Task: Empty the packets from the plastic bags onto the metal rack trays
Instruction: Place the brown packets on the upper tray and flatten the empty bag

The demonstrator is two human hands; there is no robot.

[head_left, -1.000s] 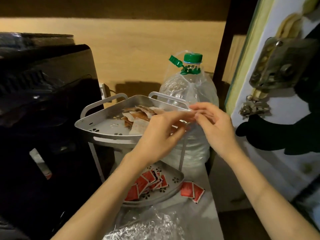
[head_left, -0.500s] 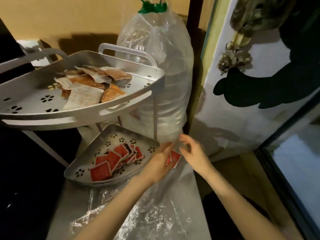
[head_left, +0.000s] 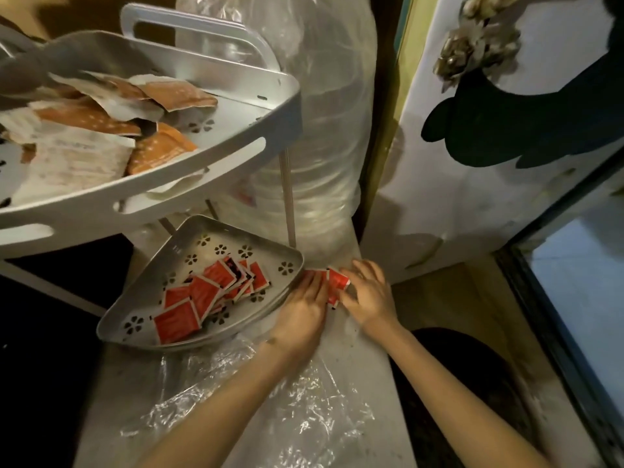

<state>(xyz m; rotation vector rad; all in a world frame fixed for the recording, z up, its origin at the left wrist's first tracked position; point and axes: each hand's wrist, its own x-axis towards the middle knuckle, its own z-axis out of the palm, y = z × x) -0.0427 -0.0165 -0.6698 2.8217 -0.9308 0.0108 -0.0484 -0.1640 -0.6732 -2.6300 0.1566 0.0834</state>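
Two red packets [head_left: 337,282] lie on the counter just right of the lower rack tray [head_left: 189,238], outside it. My left hand [head_left: 304,309] lies flat over one of them, fingers straight. My right hand [head_left: 366,293] pinches the other packet with curled fingers. The lower tray holds several red packets [head_left: 202,295]. The upper rack tray [head_left: 236,140] holds several orange and white packets [head_left: 87,130]. An empty clear plastic bag [head_left: 256,400] lies crumpled on the counter under my forearms.
A large clear water bottle [head_left: 314,113] stands behind the rack against the wall corner. A white door with a dark shape [head_left: 506,130] is at right. Dark appliance surface [head_left: 50,315] lies left of the lower tray. The counter edge runs down the right beside my right arm.
Both hands dropped from the upper tray level to the counter. They now touch the two red packets beside the lower tray. The view has tilted down and moved closer.
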